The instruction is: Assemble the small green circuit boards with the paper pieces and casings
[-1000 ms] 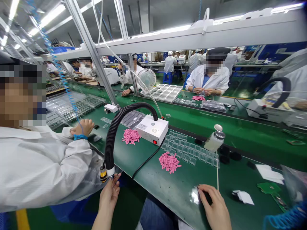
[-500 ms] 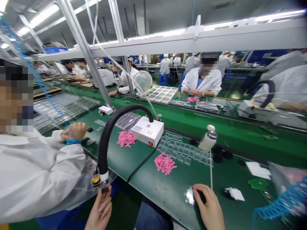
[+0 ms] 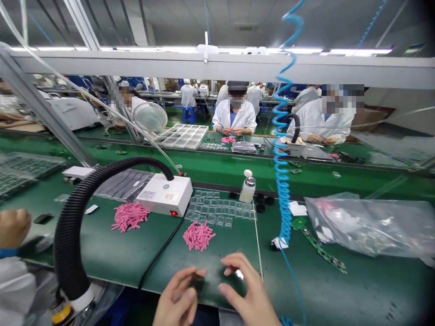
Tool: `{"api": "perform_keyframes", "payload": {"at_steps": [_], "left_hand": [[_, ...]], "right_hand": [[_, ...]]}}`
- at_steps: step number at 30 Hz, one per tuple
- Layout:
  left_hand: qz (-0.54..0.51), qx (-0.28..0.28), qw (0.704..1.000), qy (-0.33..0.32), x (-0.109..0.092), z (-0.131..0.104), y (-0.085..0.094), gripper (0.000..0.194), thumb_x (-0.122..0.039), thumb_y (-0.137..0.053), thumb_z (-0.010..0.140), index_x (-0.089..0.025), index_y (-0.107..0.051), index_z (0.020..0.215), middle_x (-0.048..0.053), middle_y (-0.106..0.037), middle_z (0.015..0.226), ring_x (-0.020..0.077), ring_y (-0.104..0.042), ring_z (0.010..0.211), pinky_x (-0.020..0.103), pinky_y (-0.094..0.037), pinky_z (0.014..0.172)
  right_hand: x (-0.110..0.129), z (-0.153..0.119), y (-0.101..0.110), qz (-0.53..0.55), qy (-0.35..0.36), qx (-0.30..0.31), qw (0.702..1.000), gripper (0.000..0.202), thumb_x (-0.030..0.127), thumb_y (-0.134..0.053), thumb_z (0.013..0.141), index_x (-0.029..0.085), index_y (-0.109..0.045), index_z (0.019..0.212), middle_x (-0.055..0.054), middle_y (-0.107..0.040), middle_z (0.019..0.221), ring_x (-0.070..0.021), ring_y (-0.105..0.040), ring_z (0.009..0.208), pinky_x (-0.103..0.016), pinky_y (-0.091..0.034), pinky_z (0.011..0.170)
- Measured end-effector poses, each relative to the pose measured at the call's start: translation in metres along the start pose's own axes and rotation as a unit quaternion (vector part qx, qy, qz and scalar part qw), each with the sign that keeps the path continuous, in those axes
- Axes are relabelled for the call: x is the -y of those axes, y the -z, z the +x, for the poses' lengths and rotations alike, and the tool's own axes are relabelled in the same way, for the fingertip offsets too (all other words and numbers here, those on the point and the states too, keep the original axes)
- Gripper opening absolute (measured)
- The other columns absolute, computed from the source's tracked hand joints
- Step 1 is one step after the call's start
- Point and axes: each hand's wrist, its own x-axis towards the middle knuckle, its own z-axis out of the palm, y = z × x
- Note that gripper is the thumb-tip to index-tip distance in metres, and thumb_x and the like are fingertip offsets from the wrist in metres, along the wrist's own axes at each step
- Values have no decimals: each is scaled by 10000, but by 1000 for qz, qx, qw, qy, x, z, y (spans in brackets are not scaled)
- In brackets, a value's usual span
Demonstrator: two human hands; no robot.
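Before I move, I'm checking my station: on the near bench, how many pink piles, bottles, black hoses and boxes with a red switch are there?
Pink piles: 2
Bottle: 1
Black hose: 1
Box with red switch: 1
Total: 5

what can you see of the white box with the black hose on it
The white box is low and rectangular, with smooth, hard-looking sides; metal or plastic, I can't tell. It sits upright on the green bench. Its top bears printed labels and a round grey spot, and the ribbed black hose rises from the back. A red switch on the front looks lit. A black cable runs from near its right side towards the bench's near edge.
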Motion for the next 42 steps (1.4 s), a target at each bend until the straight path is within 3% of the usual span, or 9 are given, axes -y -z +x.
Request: {"api": "perform_keyframes", "payload": {"at_steps": [4, 10, 13, 16, 18, 23, 27, 34, 42], "left_hand": [[-21, 83, 996, -8, -2, 5, -40, 379, -328, -854, 515, -212, -709, 846, 117, -699, 1014, -2, -366, 336, 166, -217, 306], [-51, 111, 992, 14, 5, 8, -46, 351, -338, -851, 521, -244, -711, 830, 60, -658, 981, -22, -323, 367, 141, -206, 308], [-58, 117, 991, 19, 6, 6, -49, 371, -349, -858, 505, -229, -712, 824, 54, -653, 894, -21, -311, 373, 132, -195, 305], [-79, 95, 992, 20, 5, 4, -55, 393, -349, -860, 505, -221, -718, 848, 47, -664, 850, -21, -312, 372, 126, -209, 309], [-117, 57, 991, 31, 4, 6, -59, 375, -412, -806, 587, -221, -720, 897, 57, -681, 872, 22, -424, 421, 136, -298, 338], [-229, -44, 969, 80, 1, 21, -68, 357, -425, -462, 885, -180, -715, 945, 97, -713, 946, 175, -653, 842, 248, -530, 683], [-254, -49, 962, 93, 1, 27, -80, 412, -409, -389, 912, -157, -708, 976, 133, -720, 1008, 212, -641, 1002, 300, -492, 858], [-244, -42, 964, 94, -1, 22, -93, 462, -425, -359, 916, -137, -720, 925, 138, -737, 983, 223, -649, 1004, 376, -347, 1051], [-246, -43, 963, 102, 2, 19, -96, 436, -343, -386, 924, -114, -734, 798, 146, -752, 915, 212, -682, 929, 346, -414, 1006]], "right_hand": [[7, 1, -1, 37, 9, -22, 999, 275, 208, -630, 784, 240, -579, 1052, -19, -595, 926, -157, -607, 771, -241, -492, 726], [4, -2, 4, 49, 28, -11, 998, 309, 246, -666, 778, 259, -574, 1073, -16, -628, 922, -183, -621, 852, -243, -497, 730], [8, 1, 2, 24, 34, -22, 999, 238, 187, -654, 759, 236, -604, 986, -11, -633, 849, -169, -628, 769, -240, -505, 707], [10, 5, 0, -10, 46, -62, 997, 200, 120, -637, 717, 216, -610, 891, 11, -613, 736, -152, -621, 671, -222, -508, 653], [9, 5, -1, -32, 55, -102, 993, 205, 105, -634, 708, 213, -608, 881, 24, -599, 697, -144, -614, 638, -213, -506, 635], [-4, -1, -2, -100, 69, -130, 984, 254, 100, -645, 733, 222, -592, 949, -20, -675, 894, -168, -650, 796, -232, -521, 724], [-16, -8, -16, -123, 75, -127, 981, 260, 119, -662, 722, 234, -589, 943, -46, -661, 1038, -204, -618, 973, -290, -491, 849], [-22, -10, -34, -99, 48, -153, 982, 198, 142, -614, 737, 237, -591, 908, -44, -629, 1012, -205, -592, 968, -284, -463, 842], [-24, -11, -37, -104, 43, -167, 979, 182, 150, -599, 742, 231, -557, 900, -51, -623, 974, -218, -585, 926, -307, -460, 816]]}}
